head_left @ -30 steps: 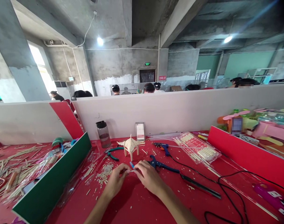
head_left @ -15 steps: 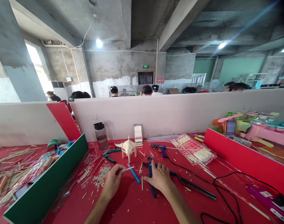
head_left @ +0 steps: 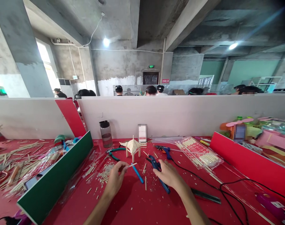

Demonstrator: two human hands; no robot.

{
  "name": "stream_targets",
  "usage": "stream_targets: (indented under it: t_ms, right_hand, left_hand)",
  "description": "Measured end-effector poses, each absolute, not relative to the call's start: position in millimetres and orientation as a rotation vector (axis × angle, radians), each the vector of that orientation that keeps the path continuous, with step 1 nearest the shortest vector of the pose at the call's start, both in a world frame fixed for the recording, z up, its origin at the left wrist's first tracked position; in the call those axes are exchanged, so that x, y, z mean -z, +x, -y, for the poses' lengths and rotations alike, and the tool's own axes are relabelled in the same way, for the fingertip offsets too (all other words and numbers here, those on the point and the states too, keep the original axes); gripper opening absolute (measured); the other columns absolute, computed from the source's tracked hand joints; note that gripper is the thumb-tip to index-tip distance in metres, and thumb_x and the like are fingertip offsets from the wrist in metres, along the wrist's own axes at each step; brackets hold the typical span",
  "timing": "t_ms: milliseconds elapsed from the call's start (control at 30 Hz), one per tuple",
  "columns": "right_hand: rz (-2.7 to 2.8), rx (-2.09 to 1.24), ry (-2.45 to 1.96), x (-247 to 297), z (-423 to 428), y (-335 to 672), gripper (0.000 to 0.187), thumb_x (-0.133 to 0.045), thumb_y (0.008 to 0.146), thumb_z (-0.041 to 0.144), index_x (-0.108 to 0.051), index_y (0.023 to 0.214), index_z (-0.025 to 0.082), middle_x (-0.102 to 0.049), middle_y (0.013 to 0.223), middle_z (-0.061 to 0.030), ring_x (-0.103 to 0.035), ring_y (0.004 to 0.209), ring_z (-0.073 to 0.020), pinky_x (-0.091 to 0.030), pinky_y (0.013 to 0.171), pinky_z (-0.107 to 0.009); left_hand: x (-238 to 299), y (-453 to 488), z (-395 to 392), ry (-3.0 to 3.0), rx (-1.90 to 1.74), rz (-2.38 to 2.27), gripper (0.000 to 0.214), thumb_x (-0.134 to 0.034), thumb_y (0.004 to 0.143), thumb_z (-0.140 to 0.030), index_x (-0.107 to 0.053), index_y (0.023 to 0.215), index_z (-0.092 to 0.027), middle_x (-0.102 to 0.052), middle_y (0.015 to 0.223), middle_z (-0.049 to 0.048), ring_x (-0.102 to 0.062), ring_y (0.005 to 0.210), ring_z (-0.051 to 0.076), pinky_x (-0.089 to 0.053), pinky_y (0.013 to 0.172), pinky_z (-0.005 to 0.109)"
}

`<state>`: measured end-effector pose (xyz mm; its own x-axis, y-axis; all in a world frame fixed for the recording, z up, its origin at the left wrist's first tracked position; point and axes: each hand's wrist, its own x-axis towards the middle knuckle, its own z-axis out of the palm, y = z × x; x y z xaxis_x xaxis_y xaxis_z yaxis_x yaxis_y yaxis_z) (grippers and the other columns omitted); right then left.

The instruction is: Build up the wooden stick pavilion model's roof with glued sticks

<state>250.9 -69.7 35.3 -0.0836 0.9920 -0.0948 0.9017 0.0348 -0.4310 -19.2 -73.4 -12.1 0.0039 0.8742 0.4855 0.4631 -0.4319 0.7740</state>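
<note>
My left hand [head_left: 116, 175] pinches a short, thin wooden stick [head_left: 133, 165] between thumb and fingertips. Its free end points right, above a blue pen-like stick [head_left: 138, 175] on the table. My right hand [head_left: 167, 173] is closed around a blue-handled hand cutter [head_left: 164, 185], whose dark head points up and left; my fingers partly cover it. Just beyond both hands, a small pavilion model [head_left: 133, 147] made of wooden sticks stands upright on its legs. Loose stick pieces [head_left: 145, 183] lie between my hands.
Green-handled pliers [head_left: 116, 153] and a water bottle [head_left: 106, 135] stand left of the model. A blue glue gun [head_left: 165, 152], its black cord, bagged sticks [head_left: 198, 152] and a dark strip [head_left: 207, 196] lie rightward. Green [head_left: 55, 181] and red [head_left: 250, 159] dividers flank the table.
My right hand has closed around the cutter and turned it, its handles now drawn together and slanting down right. My left hand still holds the stick. The view has shifted slightly left.
</note>
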Motion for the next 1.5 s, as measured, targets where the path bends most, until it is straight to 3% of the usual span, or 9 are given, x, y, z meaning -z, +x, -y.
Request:
stream_targets:
  t_ms: [67,133,267,433,667,867,1200,1500]
  right_hand:
    - [2.105,-0.701,-1.799,-47,76,253,0.056,-0.045,0.097,0.047,-0.054,0.141,0.013,-0.059,0.143,-0.0162,-0.055,0.131,-0.0283,-0.041,0.105,-0.033]
    - [2.075,-0.934,-1.547,-56,83,252,0.05,-0.043,0.097,0.05,-0.06,0.133,0.019,-0.066,0.135,-0.01,-0.06,0.124,-0.0256,-0.044,0.1,-0.031]
    - [1.932,-1.301,-1.265,-61,96,239,0.043,-0.051,0.094,0.049,-0.067,0.122,0.02,-0.072,0.12,-0.0078,-0.064,0.111,-0.0279,-0.046,0.093,-0.035]
    - [1.77,-1.583,-1.234,-45,102,213,0.043,-0.05,0.094,0.052,-0.067,0.118,0.02,-0.072,0.096,-0.006,-0.065,0.081,-0.0216,-0.045,0.07,-0.03]
    - [1.632,-1.594,-1.144,-31,113,181,0.052,-0.049,0.096,0.058,-0.061,0.131,0.021,-0.069,0.105,-0.0066,-0.065,0.101,-0.0245,-0.047,0.085,-0.033]
    - [1.667,-1.502,-1.114,-19,118,167,0.058,-0.044,0.097,0.063,-0.056,0.138,0.023,-0.067,0.11,-0.0073,-0.064,0.101,-0.0238,-0.047,0.09,-0.035]
    - [1.696,-1.393,-1.079,-18,115,164,0.044,-0.042,0.1,0.051,-0.061,0.126,0.021,-0.065,0.096,-0.0057,-0.063,0.094,-0.0243,-0.047,0.087,-0.036]
    - [1.722,-1.338,-1.08,-17,111,165,0.043,-0.042,0.099,0.046,-0.06,0.125,0.017,-0.065,0.103,-0.0075,-0.063,0.096,-0.0235,-0.046,0.089,-0.035]
  left_hand:
    - [12,-19,74,1.879,-1.44,-1.384,0.025,-0.055,0.094,-0.04,-0.067,0.086,-0.019,-0.066,0.073,0.002,-0.063,0.069,0.02,-0.049,0.066,0.027]
    - [10,-18,75,1.862,-1.478,-1.397,0.026,-0.054,0.094,-0.04,-0.066,0.087,-0.019,-0.066,0.074,0.0023,-0.063,0.07,0.02,-0.05,0.068,0.028]
    - [1,-14,80,1.832,-1.551,-1.433,0.027,-0.054,0.094,-0.043,-0.067,0.087,-0.019,-0.069,0.077,0.0034,-0.065,0.073,0.02,-0.051,0.068,0.028]
    - [-6,-11,83,1.828,-1.603,-1.481,0.03,-0.052,0.095,-0.044,-0.067,0.085,-0.02,-0.072,0.078,0.0045,-0.067,0.073,0.021,-0.053,0.068,0.029]
    - [-4,-17,83,1.922,-1.615,-1.535,0.023,-0.052,0.097,-0.035,-0.067,0.088,-0.02,-0.073,0.086,0.005,-0.068,0.079,0.022,-0.052,0.075,0.03]
    - [-5,-25,82,2.049,-1.6,-1.555,0.021,-0.051,0.098,-0.033,-0.067,0.091,-0.021,-0.07,0.087,0.0044,-0.068,0.081,0.021,-0.052,0.077,0.029]
    - [-6,-35,83,2.243,-1.521,-1.538,0.027,-0.041,0.103,-0.031,-0.067,0.099,-0.023,-0.07,0.098,0.0066,-0.069,0.089,0.02,-0.053,0.081,0.027]
    - [-11,-42,81,2.193,-1.463,-1.487,0.024,-0.044,0.101,-0.033,-0.065,0.094,-0.023,-0.069,0.095,0.0064,-0.066,0.089,0.021,-0.051,0.084,0.03]
